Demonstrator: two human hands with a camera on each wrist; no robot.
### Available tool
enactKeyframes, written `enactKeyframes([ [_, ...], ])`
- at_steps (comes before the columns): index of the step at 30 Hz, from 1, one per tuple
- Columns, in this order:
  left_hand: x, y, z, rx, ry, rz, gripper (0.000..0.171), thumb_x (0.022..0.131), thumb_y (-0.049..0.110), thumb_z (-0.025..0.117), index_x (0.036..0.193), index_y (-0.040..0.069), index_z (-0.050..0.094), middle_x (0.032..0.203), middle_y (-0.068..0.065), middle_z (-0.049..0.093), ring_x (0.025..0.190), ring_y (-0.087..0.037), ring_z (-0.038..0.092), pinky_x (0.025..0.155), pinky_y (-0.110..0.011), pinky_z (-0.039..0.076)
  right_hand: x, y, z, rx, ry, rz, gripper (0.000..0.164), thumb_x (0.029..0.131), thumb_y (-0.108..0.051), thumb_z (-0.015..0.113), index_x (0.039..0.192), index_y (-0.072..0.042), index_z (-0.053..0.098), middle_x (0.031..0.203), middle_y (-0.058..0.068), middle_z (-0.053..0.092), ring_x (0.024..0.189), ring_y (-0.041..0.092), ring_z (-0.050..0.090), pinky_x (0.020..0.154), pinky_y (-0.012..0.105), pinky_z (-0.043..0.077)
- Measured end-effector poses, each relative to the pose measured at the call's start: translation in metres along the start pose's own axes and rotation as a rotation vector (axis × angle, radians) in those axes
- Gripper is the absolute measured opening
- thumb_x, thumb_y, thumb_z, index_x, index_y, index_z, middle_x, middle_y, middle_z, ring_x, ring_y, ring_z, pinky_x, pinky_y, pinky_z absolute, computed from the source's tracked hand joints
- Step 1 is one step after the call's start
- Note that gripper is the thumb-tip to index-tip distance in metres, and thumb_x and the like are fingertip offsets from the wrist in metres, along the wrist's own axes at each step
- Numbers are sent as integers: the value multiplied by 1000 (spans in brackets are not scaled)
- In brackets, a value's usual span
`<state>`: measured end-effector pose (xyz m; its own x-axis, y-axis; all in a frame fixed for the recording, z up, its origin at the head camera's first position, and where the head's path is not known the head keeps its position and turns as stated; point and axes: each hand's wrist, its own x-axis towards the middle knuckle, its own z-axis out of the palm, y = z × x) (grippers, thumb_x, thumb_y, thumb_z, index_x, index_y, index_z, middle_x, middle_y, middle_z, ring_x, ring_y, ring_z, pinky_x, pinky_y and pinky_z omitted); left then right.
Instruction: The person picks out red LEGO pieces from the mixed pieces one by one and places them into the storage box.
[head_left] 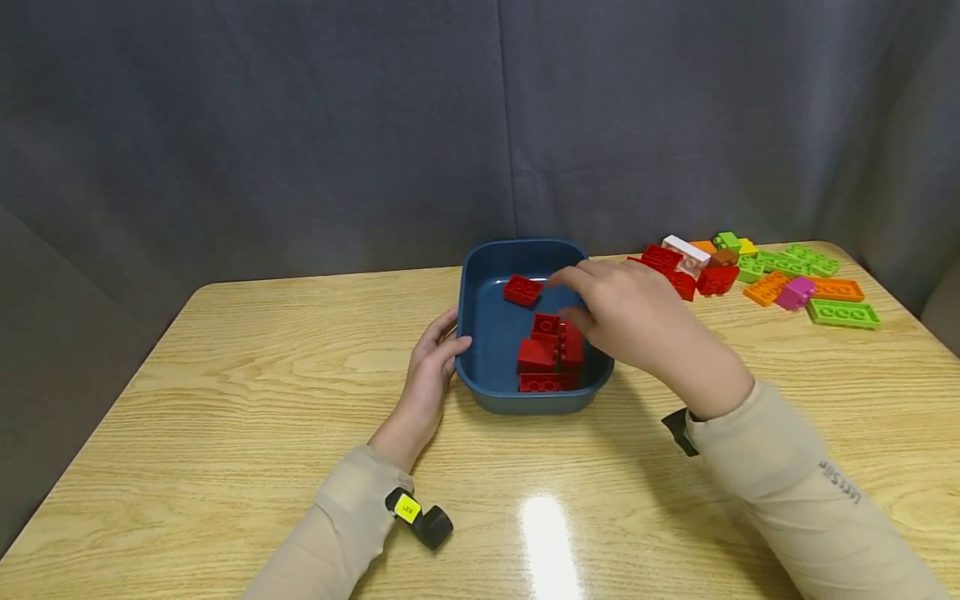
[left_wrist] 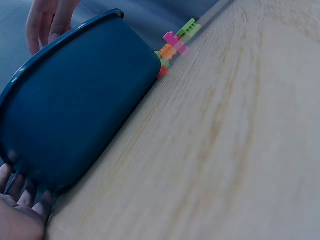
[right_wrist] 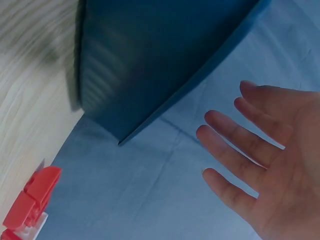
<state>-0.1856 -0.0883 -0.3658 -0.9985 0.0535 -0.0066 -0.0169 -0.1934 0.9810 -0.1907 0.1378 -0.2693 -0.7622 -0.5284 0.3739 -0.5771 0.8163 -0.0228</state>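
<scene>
A dark blue plastic bin (head_left: 487, 350) stands on the table with several red toy bricks (head_left: 537, 356) inside. One red brick (head_left: 522, 290) lies apart toward the back of the bin. My left hand (head_left: 429, 367) rests against the bin's left side, thumb at the rim; in the left wrist view its fingers (left_wrist: 27, 192) touch the outer wall. Over the bin's right rim hovers my right hand (head_left: 622, 308), thumb and fingers apart with nothing between them. The right wrist view shows that hand's loosely spread fingers (right_wrist: 240, 145) beside the bin wall (right_wrist: 145, 55).
Right of the bin, a pile of red bricks (head_left: 716, 280) and a white brick (head_left: 686, 252) lies near the back edge. Farther right are green bricks (head_left: 843, 314), orange bricks (head_left: 838, 289) and a magenta brick (head_left: 796, 293). A dark grey curtain (head_left: 337, 142) hangs behind the table.
</scene>
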Motion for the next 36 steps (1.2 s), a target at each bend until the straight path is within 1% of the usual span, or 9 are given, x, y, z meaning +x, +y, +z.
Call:
enactKeyframes([
  [4,0,0,0,3,2,0,56,89,13,49,143,6,36,149,-15,38,133,-25,39,117,-45,27,-1,9,-3,11,-1,41,35,79,-21,70,112,-11,66,96,8,73,68,21,59,59,35,52],
  [7,0,-1,0,6,7,-4,55,89,13,49,142,7,38,149,-14,39,132,-24,40,116,-43,28,-1,15,-5,15,-17,73,35,80,-21,70,113,-11,66,99,8,73,65,21,59,53,35,50],
  [11,0,-1,-1,13,12,-6,55,89,13,50,142,8,38,148,-13,40,131,-23,41,116,-42,28,-2,25,-7,18,-25,105,34,80,-21,70,112,-10,65,100,11,73,69,23,63,56,39,53],
  [13,0,-1,-1,13,10,-5,55,89,13,50,142,8,38,148,-13,40,131,-23,41,116,-42,28,-2,30,-6,27,-27,113,35,79,-20,70,112,-10,65,99,12,73,74,24,65,59,40,55],
  [19,2,-2,-1,9,10,-5,55,88,14,50,142,8,38,148,-14,39,132,-24,41,116,-43,28,-4,45,-3,53,-42,144,33,81,-18,67,113,-9,65,103,13,73,84,25,65,67,44,56],
  [22,2,-2,-1,4,10,-1,55,88,12,49,142,6,38,148,-15,39,132,-25,41,116,-44,28,-5,52,0,48,-40,157,30,82,-18,66,111,-8,65,102,13,74,82,25,64,67,44,55],
  [26,1,-1,0,-2,5,5,56,88,11,49,142,5,37,148,-16,39,132,-25,40,116,-44,27,-5,61,4,47,-58,176,30,83,-19,65,110,-7,65,99,13,74,81,25,61,66,44,54],
  [31,1,-1,-1,-2,0,2,56,88,11,49,143,5,36,149,-15,38,133,-26,39,116,-44,27,-6,67,6,53,-78,194,31,84,-20,64,112,-7,64,100,14,73,86,27,59,68,45,53],
  [36,1,-2,-1,11,6,-5,56,88,14,50,142,7,37,149,-14,39,132,-25,40,116,-43,27,-7,68,5,61,-90,220,32,84,-20,64,114,-7,63,104,15,72,89,27,59,69,47,53],
])
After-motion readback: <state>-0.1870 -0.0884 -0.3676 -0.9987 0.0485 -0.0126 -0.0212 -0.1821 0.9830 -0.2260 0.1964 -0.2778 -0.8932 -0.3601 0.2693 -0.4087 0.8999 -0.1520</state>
